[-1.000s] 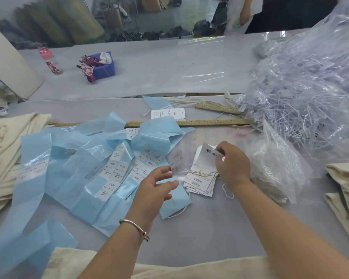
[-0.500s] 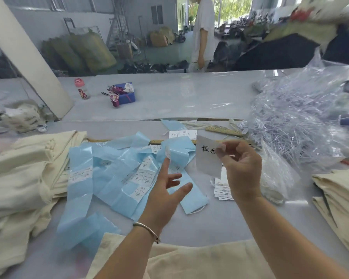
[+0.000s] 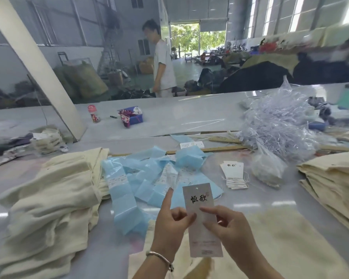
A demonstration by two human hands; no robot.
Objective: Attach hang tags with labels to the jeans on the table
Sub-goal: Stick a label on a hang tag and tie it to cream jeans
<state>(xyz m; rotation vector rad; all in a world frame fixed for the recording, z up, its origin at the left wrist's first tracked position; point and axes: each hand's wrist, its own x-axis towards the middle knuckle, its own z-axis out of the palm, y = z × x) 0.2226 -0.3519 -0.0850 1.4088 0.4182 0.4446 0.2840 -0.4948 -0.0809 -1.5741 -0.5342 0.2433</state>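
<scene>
Head view, hang tag (image 3: 201,222): upright over cream jeans (image 3: 260,244), pinched by both hands.
Left hand (image 3: 170,224): thumb pinches tag; forefinger carries a sticker (image 3: 172,179) (I judge).
Right hand (image 3: 227,224): pinches tag.
Risk: sticker folds, lands crooked.

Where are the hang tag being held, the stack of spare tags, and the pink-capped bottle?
Hang tag (image 3: 199,200), head view, on its printed upper face.
Stack of tags (image 3: 233,170), head view, on the top tag.
Pink-capped bottle (image 3: 92,109), head view, on its cap.

Two hands (image 3: 172,222); one held hang tag (image 3: 201,220); one tag stack (image 3: 233,175); three cream garment piles (image 3: 48,198); two wooden rulers (image 3: 214,149).
</scene>
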